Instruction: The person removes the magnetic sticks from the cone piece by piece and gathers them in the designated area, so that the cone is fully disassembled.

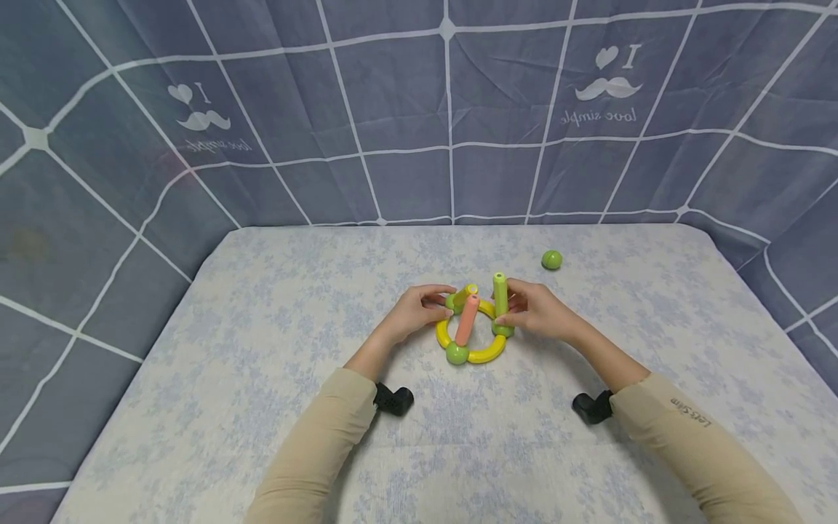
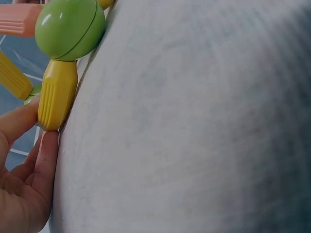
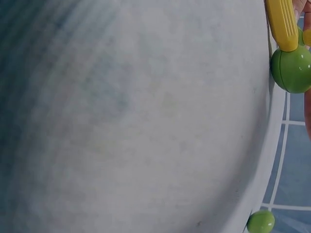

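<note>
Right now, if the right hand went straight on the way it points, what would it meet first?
Most likely the upright green stick, which the right hand already seems to hold near its lower end; exact contact and depth are unclear in the head view.

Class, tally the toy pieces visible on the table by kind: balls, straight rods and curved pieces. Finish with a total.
Green balls: 4
Straight rods: 3
Curved yellow pieces: 3
Total: 10

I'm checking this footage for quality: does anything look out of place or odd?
The lettering on the backdrop reads backwards, as if mirrored. One green ball lies apart from the ring, beyond the right hand.
</note>
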A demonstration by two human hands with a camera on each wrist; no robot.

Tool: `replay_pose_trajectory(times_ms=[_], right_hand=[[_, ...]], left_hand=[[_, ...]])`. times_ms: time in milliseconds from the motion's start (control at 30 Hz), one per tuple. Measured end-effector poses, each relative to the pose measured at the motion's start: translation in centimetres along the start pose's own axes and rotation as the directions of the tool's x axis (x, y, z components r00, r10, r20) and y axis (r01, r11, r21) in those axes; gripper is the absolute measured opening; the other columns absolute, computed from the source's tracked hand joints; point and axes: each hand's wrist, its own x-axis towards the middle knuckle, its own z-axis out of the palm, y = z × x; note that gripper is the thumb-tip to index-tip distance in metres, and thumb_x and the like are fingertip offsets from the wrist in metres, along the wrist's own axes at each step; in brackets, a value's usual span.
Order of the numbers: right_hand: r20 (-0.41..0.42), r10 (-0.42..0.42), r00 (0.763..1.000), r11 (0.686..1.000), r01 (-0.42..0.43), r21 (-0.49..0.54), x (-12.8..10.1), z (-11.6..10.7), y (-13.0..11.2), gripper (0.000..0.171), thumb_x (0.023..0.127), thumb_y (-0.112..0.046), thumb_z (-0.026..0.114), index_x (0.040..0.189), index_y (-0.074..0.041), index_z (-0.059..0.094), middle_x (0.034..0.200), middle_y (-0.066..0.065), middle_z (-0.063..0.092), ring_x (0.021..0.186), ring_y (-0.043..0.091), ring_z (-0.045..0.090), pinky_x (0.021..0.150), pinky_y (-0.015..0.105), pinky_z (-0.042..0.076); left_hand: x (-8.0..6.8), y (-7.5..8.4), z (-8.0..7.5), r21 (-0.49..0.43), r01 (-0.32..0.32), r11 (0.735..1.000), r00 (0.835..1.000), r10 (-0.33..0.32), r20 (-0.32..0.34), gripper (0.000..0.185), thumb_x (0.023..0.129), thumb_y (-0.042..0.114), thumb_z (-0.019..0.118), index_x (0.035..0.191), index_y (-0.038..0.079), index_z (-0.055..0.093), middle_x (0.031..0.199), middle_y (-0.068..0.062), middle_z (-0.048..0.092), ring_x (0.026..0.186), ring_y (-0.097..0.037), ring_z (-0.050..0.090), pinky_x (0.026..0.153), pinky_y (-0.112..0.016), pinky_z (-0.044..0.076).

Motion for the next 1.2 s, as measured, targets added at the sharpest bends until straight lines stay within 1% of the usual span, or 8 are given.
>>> replay_pose_trajectory(times_ms=[133, 267, 467, 600, 767, 900, 1033, 1200], right_hand=[[-0.006, 0.026, 1.000, 1.000, -0.026, -0.005, 0.1, 0.0, -0.2, 0.034, 0.078, 0.000, 0.073, 0.107, 0.003, 0.056, 0.093, 0.009, 0.063, 0.084, 0.020, 0.063, 0.071, 0.029, 0.052], [-0.011, 0.052, 0.999, 0.999, -0.052, -0.012, 0.1, 0.0, -0.8, 0.034, 0.078, 0.002, 0.072, 0.107, 0.006, 0.055, 0.094, 0.013, 0.063, 0.085, 0.025, 0.063, 0.072, 0.031, 0.052], [-0.022, 0.057, 0.998, 0.998, -0.056, 0.014, 0.1, 0.0, -0.1, 0.032, 0.078, -0.001, 0.073, 0.105, 0.005, 0.055, 0.094, 0.013, 0.063, 0.085, 0.024, 0.063, 0.072, 0.030, 0.052], [-0.071, 0.099, 0.993, 0.994, -0.096, 0.051, 0.2, -0.4, 0.3, 0.036, 0.079, -0.003, 0.073, 0.109, 0.006, 0.055, 0.094, 0.013, 0.062, 0.085, 0.024, 0.062, 0.071, 0.027, 0.052], [-0.166, 0.212, 0.963, 0.975, -0.197, 0.103, 0.2, -1.6, 0.8, 0.042, 0.079, -0.005, 0.073, 0.115, 0.007, 0.055, 0.097, 0.016, 0.060, 0.084, 0.021, 0.060, 0.069, 0.023, 0.050], [-0.201, 0.294, 0.934, 0.953, -0.272, 0.130, -0.1, -2.5, 1.1, 0.045, 0.079, -0.007, 0.074, 0.117, 0.008, 0.055, 0.099, 0.018, 0.059, 0.082, 0.015, 0.058, 0.068, 0.021, 0.050], [-0.224, 0.343, 0.912, 0.938, -0.317, 0.141, -0.6, -3.4, 1.3, 0.046, 0.080, -0.010, 0.074, 0.118, 0.008, 0.055, 0.101, 0.018, 0.059, 0.080, 0.010, 0.057, 0.068, 0.019, 0.050], [-0.236, 0.371, 0.898, 0.928, -0.350, 0.126, -1.2, -4.4, 1.7, 0.050, 0.081, -0.014, 0.074, 0.121, 0.007, 0.053, 0.102, 0.018, 0.059, 0.080, 0.007, 0.056, 0.068, 0.019, 0.049]], left_hand=[[0.0, 0.0, 0.0, 0.004, -0.010, 1.000, 1.000, 0.010, -0.003, 0.040, 0.085, 0.004, 0.067, 0.124, 0.007, 0.061, 0.110, -0.015, 0.058, 0.092, -0.023, 0.057, 0.072, -0.026, 0.050], [0.0, 0.0, -0.1, -0.002, -0.006, 1.000, 1.000, 0.006, -0.002, 0.040, 0.085, 0.004, 0.067, 0.124, 0.007, 0.061, 0.110, -0.015, 0.058, 0.090, -0.022, 0.057, 0.071, -0.026, 0.050], [0.0, -0.1, 0.0, -0.015, 0.004, 1.000, 1.000, -0.004, 0.006, 0.039, 0.085, 0.003, 0.066, 0.124, 0.007, 0.060, 0.110, -0.015, 0.057, 0.090, -0.021, 0.057, 0.072, -0.026, 0.050], [0.0, 0.0, 0.0, -0.011, 0.017, 1.000, 1.000, -0.017, 0.001, 0.039, 0.085, 0.003, 0.066, 0.124, 0.008, 0.061, 0.110, -0.014, 0.058, 0.092, -0.021, 0.057, 0.073, -0.026, 0.050], [-0.1, 0.1, 0.0, -0.007, 0.012, 1.000, 1.000, -0.012, -0.007, 0.039, 0.085, 0.003, 0.067, 0.124, 0.008, 0.061, 0.110, -0.014, 0.058, 0.093, -0.022, 0.057, 0.073, -0.026, 0.051], [-0.1, 0.1, 0.0, -0.004, 0.013, 1.000, 1.000, -0.013, -0.002, 0.040, 0.085, 0.004, 0.066, 0.124, 0.008, 0.061, 0.111, -0.014, 0.057, 0.093, -0.023, 0.056, 0.073, -0.027, 0.051], [-0.2, 0.0, 0.0, -0.009, 0.018, 1.000, 1.000, -0.018, -0.001, 0.039, 0.086, 0.004, 0.066, 0.125, 0.008, 0.060, 0.111, -0.014, 0.057, 0.093, -0.023, 0.057, 0.073, -0.027, 0.051], [-0.1, 0.0, 0.0, -0.013, 0.023, 1.000, 1.000, -0.023, -0.003, 0.040, 0.086, 0.003, 0.066, 0.125, 0.009, 0.060, 0.111, -0.014, 0.057, 0.092, -0.022, 0.057, 0.072, -0.027, 0.051]])
